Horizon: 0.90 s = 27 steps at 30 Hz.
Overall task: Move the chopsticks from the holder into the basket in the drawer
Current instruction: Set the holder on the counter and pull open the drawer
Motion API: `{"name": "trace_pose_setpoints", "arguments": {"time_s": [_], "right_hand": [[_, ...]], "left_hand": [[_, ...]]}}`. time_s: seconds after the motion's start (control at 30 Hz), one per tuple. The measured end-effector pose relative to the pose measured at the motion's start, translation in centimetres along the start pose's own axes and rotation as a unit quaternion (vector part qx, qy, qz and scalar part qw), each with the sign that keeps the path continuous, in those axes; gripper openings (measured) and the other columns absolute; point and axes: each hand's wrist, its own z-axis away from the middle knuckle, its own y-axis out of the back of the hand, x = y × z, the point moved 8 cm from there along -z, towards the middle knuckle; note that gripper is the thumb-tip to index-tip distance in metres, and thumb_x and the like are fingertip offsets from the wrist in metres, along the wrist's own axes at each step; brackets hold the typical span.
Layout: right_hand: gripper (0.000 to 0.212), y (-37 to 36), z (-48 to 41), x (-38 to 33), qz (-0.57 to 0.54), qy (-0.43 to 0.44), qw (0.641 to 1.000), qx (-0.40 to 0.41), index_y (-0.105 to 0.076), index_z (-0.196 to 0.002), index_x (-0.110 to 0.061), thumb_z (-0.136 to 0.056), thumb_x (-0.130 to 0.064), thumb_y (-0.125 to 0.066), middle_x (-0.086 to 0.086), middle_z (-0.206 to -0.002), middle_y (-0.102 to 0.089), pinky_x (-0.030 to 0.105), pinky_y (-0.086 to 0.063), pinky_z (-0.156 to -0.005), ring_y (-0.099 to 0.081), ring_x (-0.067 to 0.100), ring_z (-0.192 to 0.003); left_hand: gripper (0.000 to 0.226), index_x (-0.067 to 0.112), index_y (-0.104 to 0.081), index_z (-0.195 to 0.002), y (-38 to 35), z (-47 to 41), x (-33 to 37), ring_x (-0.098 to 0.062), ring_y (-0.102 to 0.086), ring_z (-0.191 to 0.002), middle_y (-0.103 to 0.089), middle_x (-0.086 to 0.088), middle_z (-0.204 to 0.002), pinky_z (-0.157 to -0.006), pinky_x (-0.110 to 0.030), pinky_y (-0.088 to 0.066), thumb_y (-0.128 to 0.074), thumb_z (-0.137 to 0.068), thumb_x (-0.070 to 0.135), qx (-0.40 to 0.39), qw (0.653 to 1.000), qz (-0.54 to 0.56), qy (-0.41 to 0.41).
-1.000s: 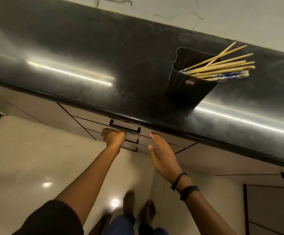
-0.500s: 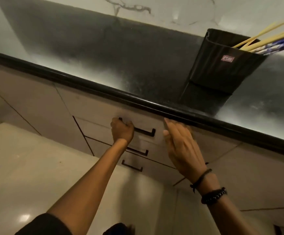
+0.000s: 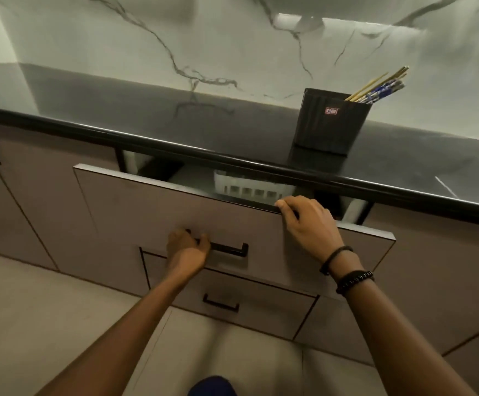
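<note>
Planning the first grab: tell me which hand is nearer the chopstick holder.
Right. The right hand grips the open drawer by its top edge, just below the holder; the left hand holds the drawer handle, lower and farther left.

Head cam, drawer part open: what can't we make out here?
All head view.
Basket: only a strip of its white wall shows between counter edge and drawer front; contents hidden.
Chopsticks: lower ends inside the holder; count unclear.
Holder's label: too small to read.
Right hand: fingertips hidden behind the drawer front's top.
Left hand: fingers wrap the handle, tips hidden.
</note>
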Motion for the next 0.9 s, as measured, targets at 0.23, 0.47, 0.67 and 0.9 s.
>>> {"name": "trace_pose_setpoints", "arguments": {"time_s": [0.23, 0.47, 0.67, 0.9], "right_hand": [[0.035, 1.1, 3.8, -1.3, -0.045, -0.009, 0.998, -0.045, -0.062, -0.08, -0.013, -0.1, -0.036, -0.045, -0.001, -0.068, -0.058, 0.026, -0.038, -0.058, -0.053, 0.012, -0.06], [0.025, 1.3, 2.9, -0.8, -0.069, -0.069, 0.99, -0.103, -0.065, -0.101, -0.014, -0.098, -0.032, -0.048, 0.005, -0.099, -0.072, 0.04, -0.056, -0.085, -0.068, 0.02, -0.087], [0.033, -1.4, -1.1, 2.6, -0.068, -0.13, 0.975, -0.169, -0.057, -0.123, -0.009, -0.097, -0.028, -0.051, 0.009, -0.106, -0.065, 0.036, -0.052, -0.083, -0.061, 0.024, -0.092], [0.049, -4.7, -5.1, 6.8, -0.045, -0.196, 0.966, -0.16, -0.046, -0.136, -0.008, -0.095, -0.031, -0.057, 0.013, -0.127, -0.061, 0.027, -0.044, -0.085, -0.058, 0.027, -0.115]], "left_hand": [[0.062, 0.017, -0.053, -0.062, 9.6, 4.6, 3.8, -0.017, -0.05, -0.06, -0.052, -0.001, -0.062, -0.061, -0.029, -0.041, -0.025, -0.088, 0.066, 0.031, 0.959, -0.261, -0.108], [0.057, 0.014, -0.053, -0.051, 13.6, 3.6, 11.5, -0.016, -0.052, -0.048, -0.052, 0.0, -0.048, -0.053, -0.024, -0.036, -0.042, -0.089, 0.054, 0.114, 0.95, -0.177, -0.231], [0.045, 0.011, -0.066, -0.073, 8.7, -3.3, 12.9, -0.02, -0.064, -0.063, -0.064, -0.005, -0.066, -0.062, -0.031, -0.051, -0.051, -0.091, 0.049, -0.036, 0.952, -0.218, -0.213], [0.029, 0.013, -0.059, -0.103, 5.1, -8.3, 9.3, -0.018, -0.059, -0.078, -0.061, -0.003, -0.087, -0.073, -0.033, -0.052, -0.055, -0.09, 0.039, -0.085, 0.943, -0.277, -0.165]]}}
